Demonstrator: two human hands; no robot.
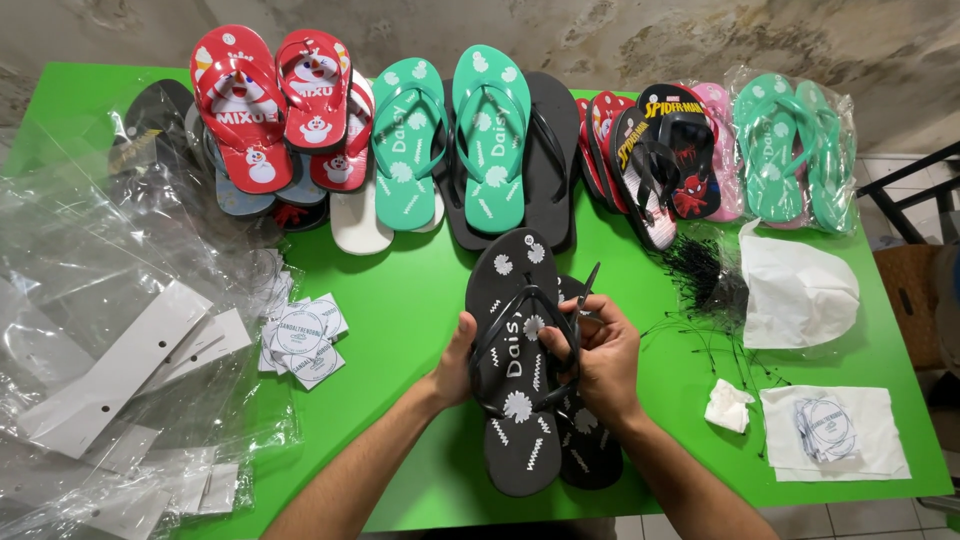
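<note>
The black flip-flops [530, 370] lay stacked on the green table [400, 290], long axis running away from the person. The left hand [455, 365] gripped the pair's left edge; the right hand [595, 355], equally near, clenched the strap [510, 322] and scissors [583, 300] from the right.

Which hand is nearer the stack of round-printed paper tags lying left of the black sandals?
Left. The left hand holds the black sandals' edge on the side facing the paper tags; the right hand is on the straps, farther away.
</note>
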